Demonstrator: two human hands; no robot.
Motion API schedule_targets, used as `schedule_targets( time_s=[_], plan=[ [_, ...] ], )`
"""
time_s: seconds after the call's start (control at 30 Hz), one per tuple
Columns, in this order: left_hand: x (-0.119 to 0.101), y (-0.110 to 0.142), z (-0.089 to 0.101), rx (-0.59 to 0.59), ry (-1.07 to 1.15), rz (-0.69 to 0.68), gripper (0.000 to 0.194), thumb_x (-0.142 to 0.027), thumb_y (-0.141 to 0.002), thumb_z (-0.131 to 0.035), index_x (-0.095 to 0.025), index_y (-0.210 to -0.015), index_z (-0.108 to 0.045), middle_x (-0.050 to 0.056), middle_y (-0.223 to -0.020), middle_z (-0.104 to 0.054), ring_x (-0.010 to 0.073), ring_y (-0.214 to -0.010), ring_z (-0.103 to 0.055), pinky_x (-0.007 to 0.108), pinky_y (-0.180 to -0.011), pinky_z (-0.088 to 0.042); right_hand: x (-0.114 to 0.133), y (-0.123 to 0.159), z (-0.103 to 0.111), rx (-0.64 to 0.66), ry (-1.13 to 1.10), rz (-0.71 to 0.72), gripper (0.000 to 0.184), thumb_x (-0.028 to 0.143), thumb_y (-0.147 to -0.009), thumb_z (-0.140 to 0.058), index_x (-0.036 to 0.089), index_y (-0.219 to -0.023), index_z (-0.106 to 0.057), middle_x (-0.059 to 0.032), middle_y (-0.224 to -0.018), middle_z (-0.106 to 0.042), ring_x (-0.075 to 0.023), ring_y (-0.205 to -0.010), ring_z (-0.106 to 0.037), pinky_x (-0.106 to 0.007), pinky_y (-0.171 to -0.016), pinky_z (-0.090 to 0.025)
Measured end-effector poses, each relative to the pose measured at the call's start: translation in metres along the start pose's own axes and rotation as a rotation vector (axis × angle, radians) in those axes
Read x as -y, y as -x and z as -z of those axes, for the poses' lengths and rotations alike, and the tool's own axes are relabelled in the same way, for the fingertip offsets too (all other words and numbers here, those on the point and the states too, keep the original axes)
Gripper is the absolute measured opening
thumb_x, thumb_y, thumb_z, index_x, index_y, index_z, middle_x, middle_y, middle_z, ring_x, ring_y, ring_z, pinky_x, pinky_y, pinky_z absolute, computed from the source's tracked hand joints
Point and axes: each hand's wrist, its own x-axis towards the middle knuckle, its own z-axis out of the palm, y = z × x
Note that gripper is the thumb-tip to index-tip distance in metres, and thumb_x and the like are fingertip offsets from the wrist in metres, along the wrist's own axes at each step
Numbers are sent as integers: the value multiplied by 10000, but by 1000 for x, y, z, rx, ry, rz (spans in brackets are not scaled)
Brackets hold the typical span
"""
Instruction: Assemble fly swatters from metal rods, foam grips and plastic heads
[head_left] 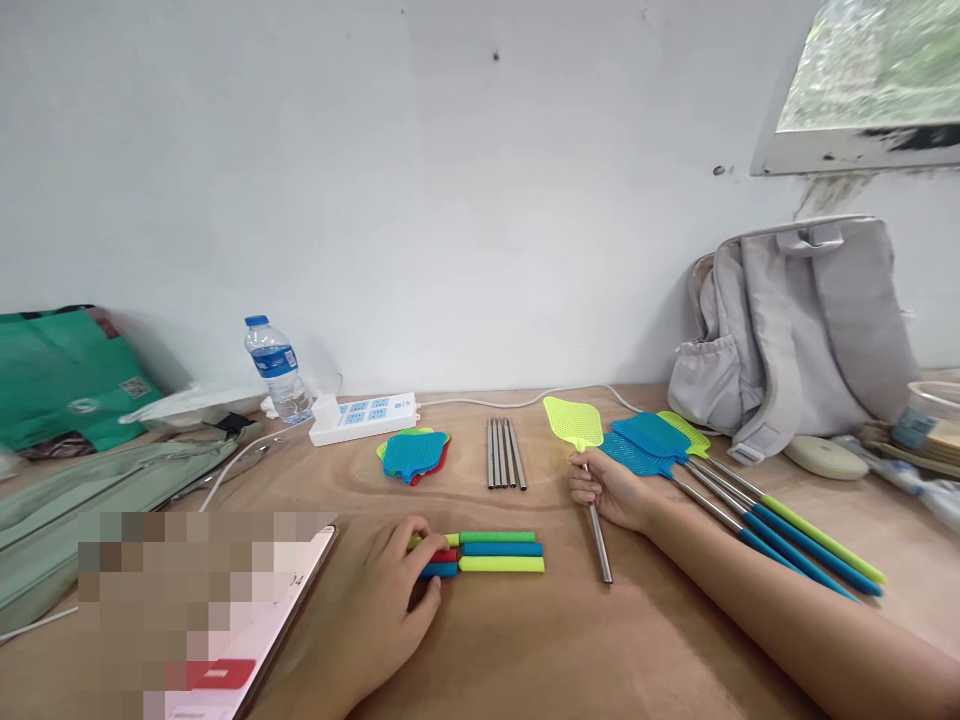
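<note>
My right hand [604, 485] is closed around the metal tube of a fly swatter, just below its yellow-green mesh head [574, 422]. The bare lower end of the tube [602, 560] points toward me, with no coloured grip on it. My left hand [390, 590] lies over the left ends of several coloured handles, its fingers curled down and its thumb beside a blue handle [440, 570]. A red handle shows under the fingertips. To their right lie a green handle [496, 538], a second blue handle [502, 550] and a yellow-green handle [501, 565].
Loose metal tubes [506, 455] lie mid-table, right of stacked swatter heads [415, 455]. Complete fly swatters [780, 530] lie beside my right forearm. Around the edges are a power strip [364, 418], water bottle [276, 368], tablet [255, 640] and grey backpack [795, 330].
</note>
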Motion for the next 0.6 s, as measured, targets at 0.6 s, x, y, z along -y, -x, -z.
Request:
schedule_targets(
  time_s=[0.6],
  plan=[
    [-13,-15,-19,30,61,25,526,-263,-668,-527,-270,-1190,-463,41,-1201,-502,252,-1107,-434,398,-919,-364,1,1,-3,-9,-21,-21,236,145,-673,-543,179,-556,-341,91,-427,-297,-22,-353,-208,-151,-357,-226]
  ],
)
